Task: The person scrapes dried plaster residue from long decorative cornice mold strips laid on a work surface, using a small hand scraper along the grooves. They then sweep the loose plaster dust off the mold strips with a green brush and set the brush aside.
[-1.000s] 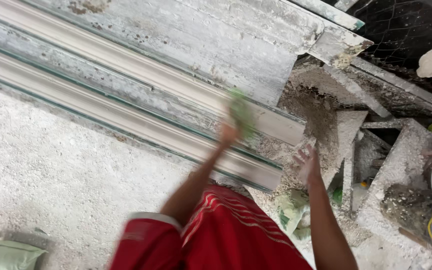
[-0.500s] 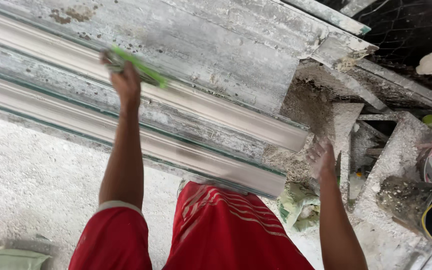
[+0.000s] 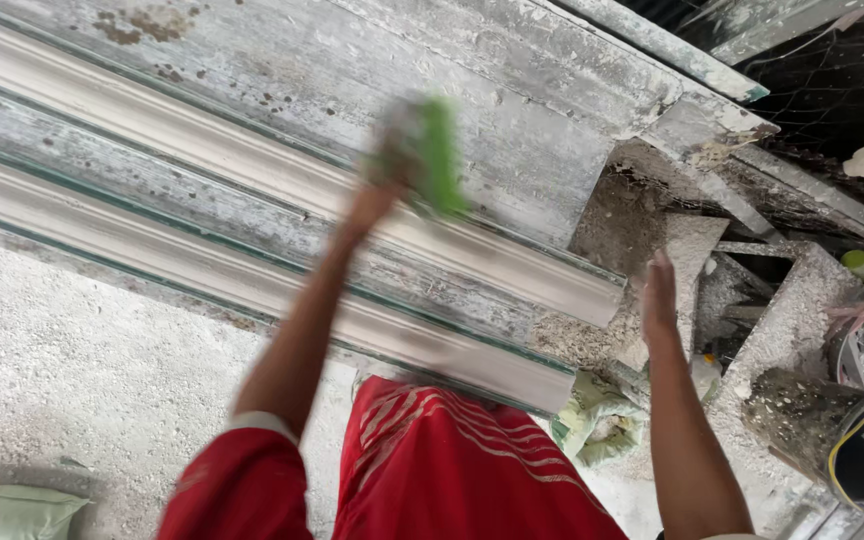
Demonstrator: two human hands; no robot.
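- Blurring hid the left hand (image 3: 377,195); it gripped a green tool (image 3: 439,152) above the long white moulding (image 3: 252,165).
- The right hand (image 3: 658,292) was open, fingers straight, near the moulding's crumbly end.
- The moulding looked smooth and ridged; a dusty bucket (image 3: 837,435) was cut off at the edge.

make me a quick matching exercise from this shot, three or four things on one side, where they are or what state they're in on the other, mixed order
Things:
1. left hand
2. right hand
3. green sack
4. bucket

Places or states:
a. lying tipped at the right edge
b. open, empty, by the moulding's end
c. bottom left corner on the floor
d. blurred, gripping a green tool over the white moulding

Pairs: 1-d, 2-b, 3-c, 4-a
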